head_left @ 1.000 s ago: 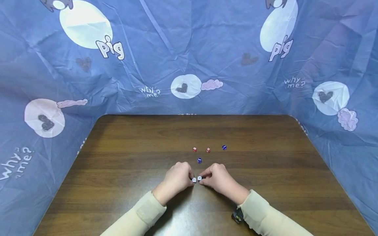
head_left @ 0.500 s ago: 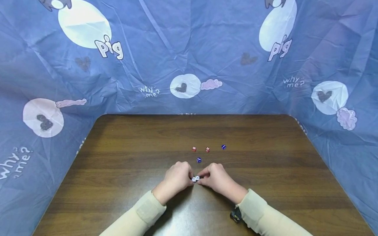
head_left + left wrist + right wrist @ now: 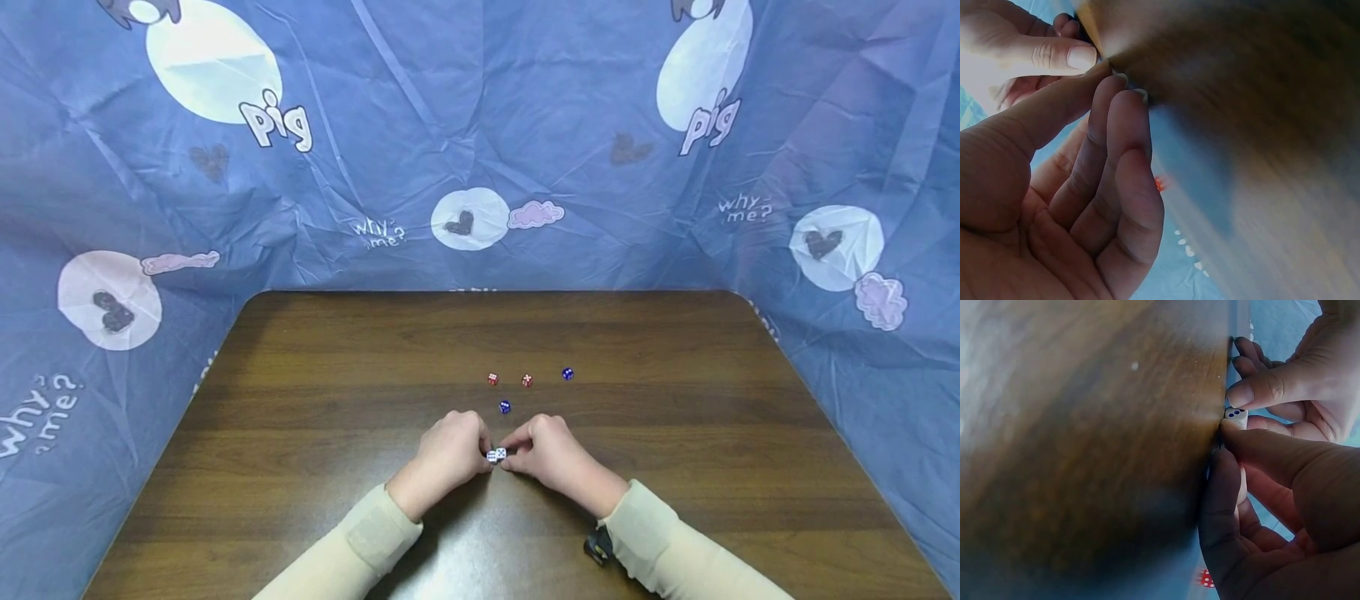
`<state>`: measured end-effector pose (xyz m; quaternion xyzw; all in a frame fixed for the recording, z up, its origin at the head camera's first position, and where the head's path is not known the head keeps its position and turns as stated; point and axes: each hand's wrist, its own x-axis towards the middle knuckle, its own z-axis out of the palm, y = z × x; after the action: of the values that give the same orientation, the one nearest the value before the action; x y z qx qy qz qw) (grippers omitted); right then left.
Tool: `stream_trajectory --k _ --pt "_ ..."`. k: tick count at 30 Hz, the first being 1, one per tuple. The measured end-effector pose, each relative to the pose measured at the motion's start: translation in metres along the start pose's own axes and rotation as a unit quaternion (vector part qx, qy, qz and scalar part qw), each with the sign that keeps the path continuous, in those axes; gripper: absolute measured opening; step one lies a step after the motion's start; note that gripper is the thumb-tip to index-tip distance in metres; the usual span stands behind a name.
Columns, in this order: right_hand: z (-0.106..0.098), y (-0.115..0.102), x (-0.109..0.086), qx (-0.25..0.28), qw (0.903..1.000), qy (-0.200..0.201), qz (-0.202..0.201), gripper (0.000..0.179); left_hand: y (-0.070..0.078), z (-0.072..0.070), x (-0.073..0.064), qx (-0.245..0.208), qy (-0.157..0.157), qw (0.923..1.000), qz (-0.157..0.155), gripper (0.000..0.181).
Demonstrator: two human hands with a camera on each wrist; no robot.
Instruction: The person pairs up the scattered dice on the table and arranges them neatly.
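Two white dice with dark pips sit side by side near the table's front middle in the head view. My left hand [image 3: 450, 446] pinches the left white die [image 3: 492, 457] between thumb and fingers, and my right hand [image 3: 553, 454] pinches the right white die [image 3: 501, 453]. Their near sides meet or nearly so, low at the tabletop. The right wrist view shows one white die [image 3: 1235, 415] between the two thumbs, partly covered by fingers. From the left wrist, fingers [image 3: 1127, 131] hide both dice.
Beyond the hands lie a blue die [image 3: 505, 407], a red die [image 3: 492, 379], another red die [image 3: 527, 381] and a second blue die [image 3: 567, 374]. The brown wooden table [image 3: 300, 375] ends at a blue printed cloth [image 3: 480, 150] hanging behind and at both sides.
My right hand has moved slightly left with its white die, closing the small gap to the left one. Over the last half second both hands stay nearly still.
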<state>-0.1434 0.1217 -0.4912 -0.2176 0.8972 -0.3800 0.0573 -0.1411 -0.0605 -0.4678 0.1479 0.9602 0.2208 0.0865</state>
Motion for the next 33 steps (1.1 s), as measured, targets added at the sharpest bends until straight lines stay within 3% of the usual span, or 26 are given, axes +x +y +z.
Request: stream_trajectory --k 13,22,27,33 --pt "0.001 0.001 0.001 -0.005 1.0000 0.001 -0.001 0.018 0.001 -0.002 0.000 0.005 -0.004 1.0000 0.005 0.022" --pt "0.001 0.000 0.001 0.006 0.9999 -0.003 0.013 0.019 -0.003 -0.010 0.000 -0.006 -0.019 0.9998 0.009 0.034" --pt "0.002 0.000 0.001 0.009 0.9998 -0.005 0.019 0.018 -0.009 -0.020 0.005 -0.010 -0.012 0.9996 0.023 0.042" --pt "0.001 0.000 0.002 0.007 0.9996 -0.009 0.024 0.018 -0.013 -0.026 0.019 -0.061 0.011 0.9974 0.038 0.038"
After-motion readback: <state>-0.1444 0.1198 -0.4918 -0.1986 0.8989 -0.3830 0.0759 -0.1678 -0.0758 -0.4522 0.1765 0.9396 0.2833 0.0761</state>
